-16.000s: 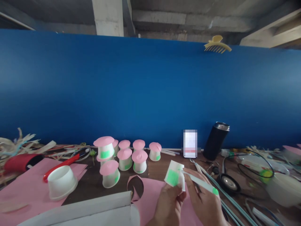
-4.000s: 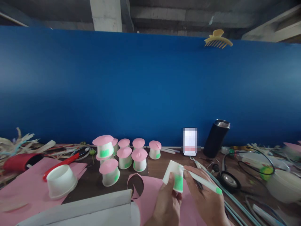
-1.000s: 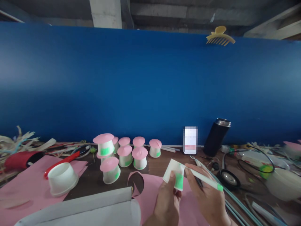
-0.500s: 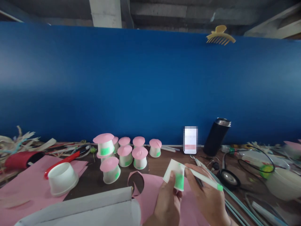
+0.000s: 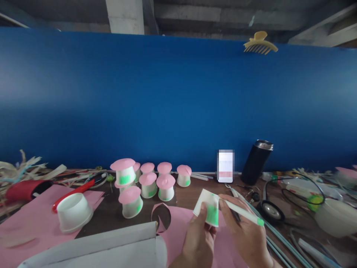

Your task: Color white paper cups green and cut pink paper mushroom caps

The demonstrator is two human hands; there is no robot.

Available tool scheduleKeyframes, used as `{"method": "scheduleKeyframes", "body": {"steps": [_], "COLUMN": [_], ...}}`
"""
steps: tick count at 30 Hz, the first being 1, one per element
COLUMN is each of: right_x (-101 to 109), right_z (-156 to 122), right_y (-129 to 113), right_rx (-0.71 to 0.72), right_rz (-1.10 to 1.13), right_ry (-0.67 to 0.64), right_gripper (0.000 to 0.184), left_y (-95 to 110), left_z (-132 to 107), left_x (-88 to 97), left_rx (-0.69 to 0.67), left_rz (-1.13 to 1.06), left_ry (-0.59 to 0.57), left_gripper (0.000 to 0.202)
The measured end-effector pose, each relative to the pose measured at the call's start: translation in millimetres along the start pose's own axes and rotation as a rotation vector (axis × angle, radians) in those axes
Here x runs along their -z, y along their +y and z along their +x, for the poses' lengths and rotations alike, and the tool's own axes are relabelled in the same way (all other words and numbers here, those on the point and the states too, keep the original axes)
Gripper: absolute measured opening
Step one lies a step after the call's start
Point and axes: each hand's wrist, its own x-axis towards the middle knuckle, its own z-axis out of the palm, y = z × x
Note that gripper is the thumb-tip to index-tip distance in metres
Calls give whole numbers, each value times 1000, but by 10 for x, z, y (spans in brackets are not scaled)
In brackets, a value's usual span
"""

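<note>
We are working above a pink sheet (image 5: 178, 234) lying beneath both hands. Beyond it, pink-topped cups (image 5: 166, 193) are standing grouped; the nearer ones are showing green, so we are judging those complete. Our right hand (image 5: 245, 232) is gripping a marker pen (image 5: 242, 213); our left hand (image 5: 199, 238) is pinching the held cup (image 5: 204, 198), tilted, between thumb and fingers. Whether the pen is contacting the cup, we are not determining. At far left, a white cup (image 5: 72, 216) is showing neither top nor green. The held cup is lacking a pink top, which we are counting as outstanding. Its green patch (image 5: 213, 216) is covering only part of the visible side; we are judging coloring well advanced.
</note>
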Motion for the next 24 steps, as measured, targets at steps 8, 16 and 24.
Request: {"method": "scheduleKeyframes", "body": {"steps": [8,16,24], "right_x": [14,7,16], "right_z": [-5,-2,12], "right_y": [-14,-3,-19], "right_rx": [-4,7,-6], "right_rz": [20,16,6], "right_ry": [-13,-7,-11], "right_gripper": [13,13,16], "left_y": [27,22,48], "left_z": [-23,-17,-15], "left_x": [-28,-17,-53], "left_rx": [-1,6,29], "left_rz": [-83,-120,-117], "left_ry": [-70,-55,8], "left_gripper": [33,31,34]}}
